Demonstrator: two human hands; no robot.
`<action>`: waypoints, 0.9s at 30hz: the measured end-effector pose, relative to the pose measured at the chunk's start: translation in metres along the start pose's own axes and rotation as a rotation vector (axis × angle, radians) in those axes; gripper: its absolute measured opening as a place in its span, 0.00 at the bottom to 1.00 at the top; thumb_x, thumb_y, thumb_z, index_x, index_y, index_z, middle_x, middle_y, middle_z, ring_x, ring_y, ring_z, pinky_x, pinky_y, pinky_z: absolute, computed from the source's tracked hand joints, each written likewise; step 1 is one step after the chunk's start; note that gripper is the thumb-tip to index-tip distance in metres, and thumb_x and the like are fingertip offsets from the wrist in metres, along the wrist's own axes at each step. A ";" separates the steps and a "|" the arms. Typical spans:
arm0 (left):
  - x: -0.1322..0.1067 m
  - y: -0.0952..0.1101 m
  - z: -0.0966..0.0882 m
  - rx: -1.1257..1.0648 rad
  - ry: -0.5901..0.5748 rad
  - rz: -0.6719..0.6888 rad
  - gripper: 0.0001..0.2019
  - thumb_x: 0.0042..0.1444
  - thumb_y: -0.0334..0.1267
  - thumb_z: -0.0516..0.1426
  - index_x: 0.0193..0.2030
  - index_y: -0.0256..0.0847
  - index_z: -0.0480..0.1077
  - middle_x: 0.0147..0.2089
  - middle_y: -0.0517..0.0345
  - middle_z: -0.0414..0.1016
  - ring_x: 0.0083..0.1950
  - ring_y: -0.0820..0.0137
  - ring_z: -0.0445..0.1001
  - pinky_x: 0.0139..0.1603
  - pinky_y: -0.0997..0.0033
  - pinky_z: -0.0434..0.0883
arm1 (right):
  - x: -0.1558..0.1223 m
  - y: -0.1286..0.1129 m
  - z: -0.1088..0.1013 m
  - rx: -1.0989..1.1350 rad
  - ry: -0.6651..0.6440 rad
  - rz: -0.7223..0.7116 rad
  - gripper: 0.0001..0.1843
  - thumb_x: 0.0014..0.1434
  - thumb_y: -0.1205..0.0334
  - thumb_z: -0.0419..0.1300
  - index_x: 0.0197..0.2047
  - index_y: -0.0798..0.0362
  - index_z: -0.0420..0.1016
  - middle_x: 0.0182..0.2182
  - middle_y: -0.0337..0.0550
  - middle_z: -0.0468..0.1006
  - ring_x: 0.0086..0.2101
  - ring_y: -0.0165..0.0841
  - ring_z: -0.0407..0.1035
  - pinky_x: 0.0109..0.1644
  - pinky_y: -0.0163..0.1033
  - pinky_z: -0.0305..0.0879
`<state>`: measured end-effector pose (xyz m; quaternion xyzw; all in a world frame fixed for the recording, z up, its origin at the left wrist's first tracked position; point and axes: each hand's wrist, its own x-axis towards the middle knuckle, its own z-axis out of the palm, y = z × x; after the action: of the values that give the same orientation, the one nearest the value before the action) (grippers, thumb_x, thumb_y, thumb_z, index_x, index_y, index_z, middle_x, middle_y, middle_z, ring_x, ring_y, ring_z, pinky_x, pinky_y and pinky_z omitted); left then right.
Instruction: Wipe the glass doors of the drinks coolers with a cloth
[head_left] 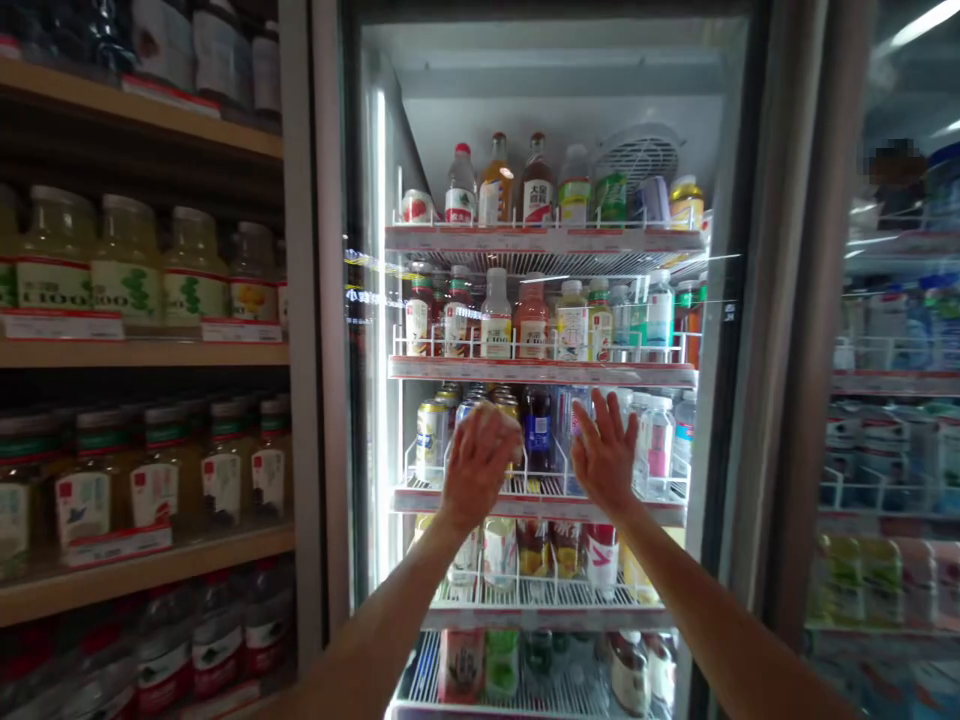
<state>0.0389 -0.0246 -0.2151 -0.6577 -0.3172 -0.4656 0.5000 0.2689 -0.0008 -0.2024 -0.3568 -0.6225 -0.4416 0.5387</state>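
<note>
My left hand (478, 462) is raised in front of the glass door (540, 70) of a lit drinks fridge. Its fingers are bent over a pale, crumpled wad that looks like a cloth (504, 428), partly hidden and slightly blurred. My right hand (604, 455) is up at about the same height, fingers spread, holding nothing. Its palm faces the door; whether it touches the glass I cannot tell. Behind the hands, cans (430, 440) and a dark bottle (538, 430) stand on the fridge's middle shelf (540, 505).
Bottles (496, 315) fill wire-fronted shelves above and below my hands. To the left, wooden shelves (150, 355) carry jars of pale yellow drink (127, 255). Another glass-fronted fridge (885, 385) stands at the right, beyond a metal door frame (799, 330). Reflections streak the glass.
</note>
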 end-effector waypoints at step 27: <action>-0.081 -0.006 -0.014 0.009 -0.141 0.087 0.24 0.56 0.30 0.54 0.60 0.49 0.61 0.69 0.56 0.50 0.70 0.59 0.43 0.67 0.53 0.55 | -0.019 -0.012 0.001 0.076 -0.026 -0.003 0.34 0.63 0.63 0.46 0.68 0.37 0.38 0.68 0.37 0.42 0.66 0.42 0.39 0.66 0.59 0.36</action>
<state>0.0001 -0.0326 -0.2878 -0.6998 -0.3248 -0.3946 0.4991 0.2606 -0.0034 -0.2235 -0.3407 -0.6465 -0.4137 0.5431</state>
